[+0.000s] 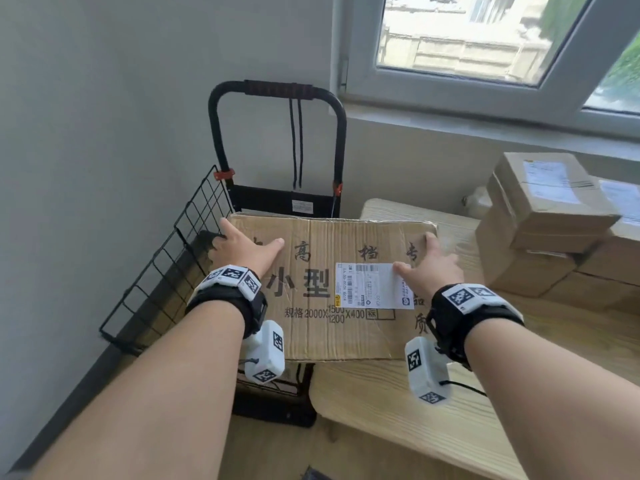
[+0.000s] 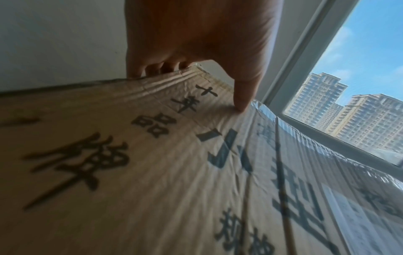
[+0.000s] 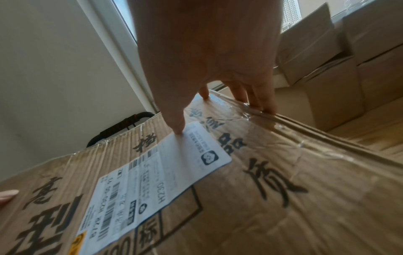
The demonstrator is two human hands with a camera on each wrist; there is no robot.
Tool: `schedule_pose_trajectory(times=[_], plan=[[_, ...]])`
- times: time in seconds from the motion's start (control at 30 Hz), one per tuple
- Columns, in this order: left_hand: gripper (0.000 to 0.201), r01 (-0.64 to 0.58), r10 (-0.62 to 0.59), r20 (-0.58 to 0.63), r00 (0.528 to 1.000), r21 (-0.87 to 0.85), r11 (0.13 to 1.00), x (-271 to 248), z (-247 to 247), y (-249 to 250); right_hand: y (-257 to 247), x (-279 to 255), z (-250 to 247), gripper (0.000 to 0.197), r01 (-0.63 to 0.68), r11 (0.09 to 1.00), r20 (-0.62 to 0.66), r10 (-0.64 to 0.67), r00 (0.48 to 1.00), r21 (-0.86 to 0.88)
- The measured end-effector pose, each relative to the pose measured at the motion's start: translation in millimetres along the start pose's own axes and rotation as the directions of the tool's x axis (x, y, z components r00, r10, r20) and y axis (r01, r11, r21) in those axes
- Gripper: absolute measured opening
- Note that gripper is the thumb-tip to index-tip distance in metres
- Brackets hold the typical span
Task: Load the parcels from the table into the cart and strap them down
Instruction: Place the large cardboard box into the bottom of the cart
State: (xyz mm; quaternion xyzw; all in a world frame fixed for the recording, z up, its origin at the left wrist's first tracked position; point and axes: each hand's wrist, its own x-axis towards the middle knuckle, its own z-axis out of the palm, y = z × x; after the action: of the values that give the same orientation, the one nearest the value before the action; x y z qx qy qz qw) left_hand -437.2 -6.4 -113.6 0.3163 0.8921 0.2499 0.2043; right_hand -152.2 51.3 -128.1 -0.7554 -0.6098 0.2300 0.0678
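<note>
A large flat cardboard parcel (image 1: 325,334) with black printed characters and a white shipping label (image 1: 374,285) lies half over the black cart (image 1: 277,202) and half over the wooden table (image 1: 398,403). My left hand (image 1: 242,247) grips its far left corner, with fingers (image 2: 152,69) curled over the edge and the thumb on top. My right hand (image 1: 429,265) grips the right edge, fingers (image 3: 259,96) curled over it and the thumb pressing on the label (image 3: 152,181). The cart's floor is hidden under the parcel (image 2: 152,172).
The cart's wire mesh side (image 1: 162,268) folds out to the left, by the wall. Two dark cords (image 1: 296,143) hang from its handle (image 1: 277,88). Several stacked cardboard parcels (image 1: 547,216) stand at the table's back right under the window (image 1: 485,39).
</note>
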Motion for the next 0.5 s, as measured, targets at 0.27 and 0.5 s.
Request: schedule_pose_trajectory(times=[0.27,0.5], plan=[[0.109,0.085,-0.093,-0.035,0.995,-0.175,0.981,47,-10,-14,-42,32,20,0.077,0.043,0.999,0.024,-0.043,0.999,0.009],[0.108,0.104,-0.102,0.020,0.995,-0.210,0.972,94,-16,-15,-87,70,24,0.089,0.038,0.991,0.049,-0.044,0.998,0.126]])
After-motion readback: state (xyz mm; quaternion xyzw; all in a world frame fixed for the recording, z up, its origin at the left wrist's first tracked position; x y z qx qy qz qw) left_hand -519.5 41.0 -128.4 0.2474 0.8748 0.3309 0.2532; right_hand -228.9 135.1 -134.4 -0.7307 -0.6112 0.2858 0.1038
